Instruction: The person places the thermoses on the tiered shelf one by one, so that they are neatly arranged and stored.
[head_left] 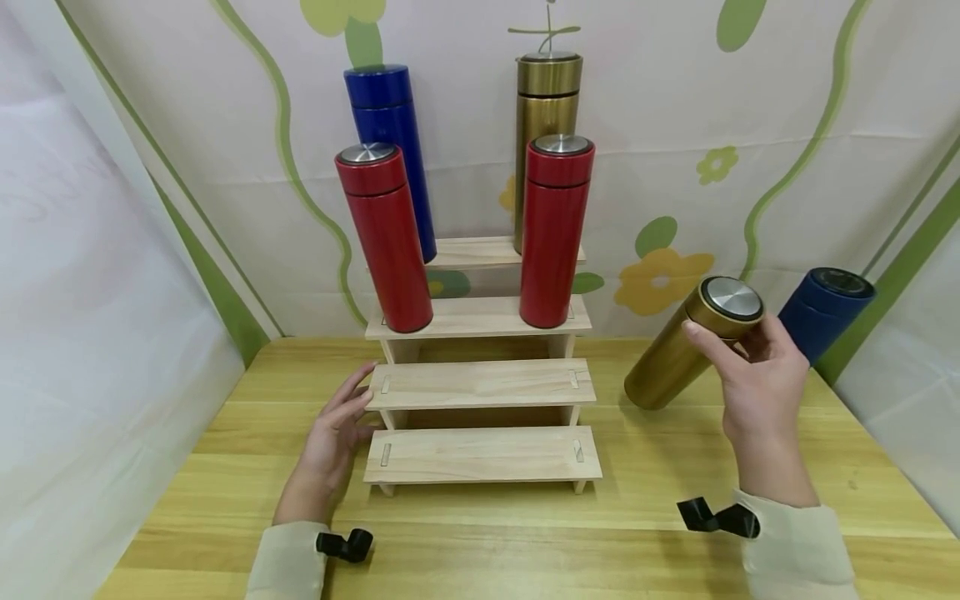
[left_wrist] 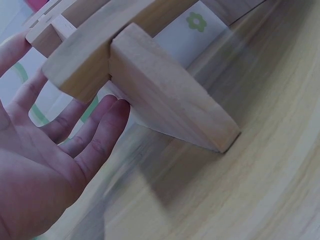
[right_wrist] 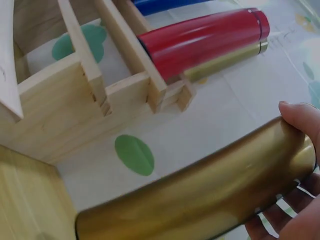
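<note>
Tilted over the table's right side is a gold thermos bottle (head_left: pixel 671 360) with a steel-topped lid. My right hand (head_left: pixel 765 383) grips it near the lid, thumb on one side and fingers behind; the right wrist view shows the gold thermos (right_wrist: pixel 195 185) at full length. At the left end of a stepped wooden rack (head_left: pixel 480 383), my left hand (head_left: pixel 333 437) has its fingers spread against the shelf ends. In the left wrist view the left hand's fingers (left_wrist: pixel 95 135) are extended beside a shelf board and its leg (left_wrist: pixel 165 95).
Two red thermoses (head_left: pixel 386 242) (head_left: pixel 557 233) stand on the rack's third step. On the top step are a blue thermos (head_left: pixel 390 125) and another gold thermos (head_left: pixel 547 92). A dark blue thermos (head_left: pixel 821 312) is behind the right hand. A patterned curtain (head_left: pixel 675 125) hangs behind the table.
</note>
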